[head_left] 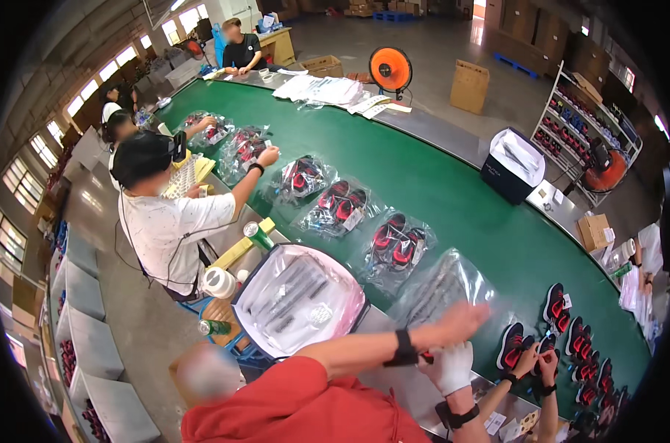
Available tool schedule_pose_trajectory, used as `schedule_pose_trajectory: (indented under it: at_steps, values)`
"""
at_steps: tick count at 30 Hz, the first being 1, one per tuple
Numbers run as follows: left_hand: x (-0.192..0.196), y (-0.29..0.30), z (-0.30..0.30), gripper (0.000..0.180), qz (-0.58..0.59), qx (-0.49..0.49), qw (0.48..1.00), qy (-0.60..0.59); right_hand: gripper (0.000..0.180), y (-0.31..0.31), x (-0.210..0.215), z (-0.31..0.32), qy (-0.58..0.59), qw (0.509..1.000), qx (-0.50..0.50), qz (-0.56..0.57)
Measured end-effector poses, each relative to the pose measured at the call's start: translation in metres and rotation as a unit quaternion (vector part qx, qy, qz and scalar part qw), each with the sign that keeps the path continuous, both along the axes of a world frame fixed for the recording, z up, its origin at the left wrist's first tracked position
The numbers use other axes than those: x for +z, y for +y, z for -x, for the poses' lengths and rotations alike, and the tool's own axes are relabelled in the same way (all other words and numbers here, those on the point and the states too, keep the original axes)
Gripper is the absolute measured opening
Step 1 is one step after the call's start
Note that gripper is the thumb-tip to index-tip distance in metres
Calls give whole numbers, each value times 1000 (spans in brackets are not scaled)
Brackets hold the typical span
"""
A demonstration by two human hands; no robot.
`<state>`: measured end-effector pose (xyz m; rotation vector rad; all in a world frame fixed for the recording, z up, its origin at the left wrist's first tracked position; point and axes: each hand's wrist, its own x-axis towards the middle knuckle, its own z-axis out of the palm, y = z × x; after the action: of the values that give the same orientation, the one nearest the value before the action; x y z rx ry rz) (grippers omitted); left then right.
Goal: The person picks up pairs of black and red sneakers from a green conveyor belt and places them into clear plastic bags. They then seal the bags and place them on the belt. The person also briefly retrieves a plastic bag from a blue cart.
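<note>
My left hand (525,360) and my right hand (548,362) meet at a black and red sneaker (546,344) on the green table. The left hand's fingers are closed at the sneaker's side. On its other side, the right fingers are pinched together; anything small between them is too fine to make out. Another black and red sneaker (510,345) lies just left of my left hand. Farther up stands a pair with a white tag (567,300). Several more sneakers (587,367) are lined up to the right of my hands.
A co-worker in a red shirt (298,406) reaches across at left, near a clear plastic bag (446,284). Bagged sneakers (398,244) run along the green table (453,199). A lined bin (302,299) stands beside that person; another bin (513,166) sits at the far edge.
</note>
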<state>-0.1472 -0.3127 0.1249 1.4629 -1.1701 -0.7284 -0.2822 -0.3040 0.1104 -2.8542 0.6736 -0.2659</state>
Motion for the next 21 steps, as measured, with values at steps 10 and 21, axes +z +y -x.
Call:
schedule_pose_trajectory:
  at_steps: [10,21]
  values:
    - [27,43,12,10,6,-245,945,-214,33,-4,-57,25,-103,975,-52,-190]
    - [-9,67,21,18,79,-195,973,-93,26,6,-46,-25,-58,997,-51,-21]
